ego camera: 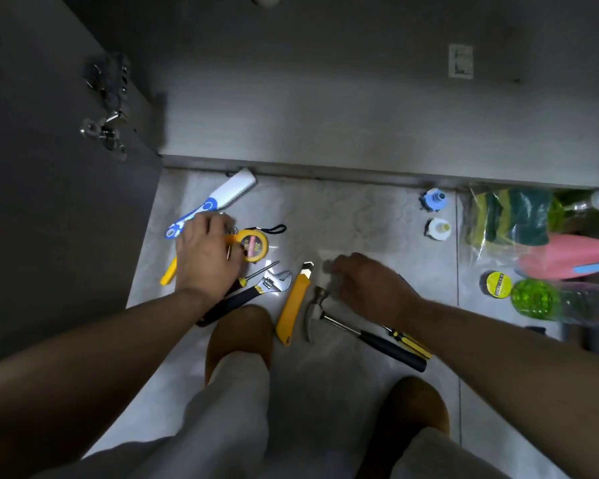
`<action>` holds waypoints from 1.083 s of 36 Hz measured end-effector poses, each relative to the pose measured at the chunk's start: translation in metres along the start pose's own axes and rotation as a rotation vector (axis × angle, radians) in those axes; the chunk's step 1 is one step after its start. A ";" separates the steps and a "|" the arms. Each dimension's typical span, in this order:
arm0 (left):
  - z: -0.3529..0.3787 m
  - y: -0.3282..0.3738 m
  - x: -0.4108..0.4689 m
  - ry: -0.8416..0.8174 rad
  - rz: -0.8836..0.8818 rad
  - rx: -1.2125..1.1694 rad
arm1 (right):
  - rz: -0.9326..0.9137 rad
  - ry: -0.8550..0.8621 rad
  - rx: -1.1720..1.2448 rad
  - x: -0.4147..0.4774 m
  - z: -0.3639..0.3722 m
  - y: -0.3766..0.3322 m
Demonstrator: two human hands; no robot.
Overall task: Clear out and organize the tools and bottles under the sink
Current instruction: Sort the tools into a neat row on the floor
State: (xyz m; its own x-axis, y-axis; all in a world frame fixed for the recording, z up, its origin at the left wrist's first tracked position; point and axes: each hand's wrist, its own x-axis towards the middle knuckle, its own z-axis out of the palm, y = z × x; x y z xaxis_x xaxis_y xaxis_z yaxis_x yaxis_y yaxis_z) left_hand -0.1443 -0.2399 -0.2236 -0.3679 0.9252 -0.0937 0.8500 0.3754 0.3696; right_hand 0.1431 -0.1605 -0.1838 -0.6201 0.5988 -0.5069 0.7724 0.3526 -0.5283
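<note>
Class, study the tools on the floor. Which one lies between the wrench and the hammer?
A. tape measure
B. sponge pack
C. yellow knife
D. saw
C: the yellow knife lies with the wrench on its left and the hammer on its right.

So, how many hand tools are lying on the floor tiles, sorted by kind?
Screwdrivers: 2
Adjustable wrench: 1
Claw hammer: 1
Utility knife: 1
Tape measure: 1
Blue-and-white tool: 1
Yellow-handled tool, partly under the left hand: 1
Total: 8
</note>
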 end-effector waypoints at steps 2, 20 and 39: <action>-0.002 -0.009 -0.002 0.035 -0.066 0.056 | -0.088 -0.012 -0.113 0.002 0.024 -0.019; -0.005 -0.026 -0.010 -0.135 -0.369 -0.016 | 0.029 0.145 -0.277 0.009 0.068 -0.061; 0.002 -0.009 -0.004 0.008 -0.240 0.024 | 0.404 0.138 -0.247 -0.039 -0.032 0.098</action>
State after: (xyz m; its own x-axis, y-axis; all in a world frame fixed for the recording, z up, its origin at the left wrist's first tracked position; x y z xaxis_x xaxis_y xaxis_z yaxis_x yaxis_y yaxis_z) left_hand -0.1493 -0.2468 -0.2284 -0.5632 0.8090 -0.1683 0.7468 0.5855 0.3154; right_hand 0.2477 -0.1265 -0.1938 -0.2534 0.8068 -0.5338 0.9672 0.2224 -0.1229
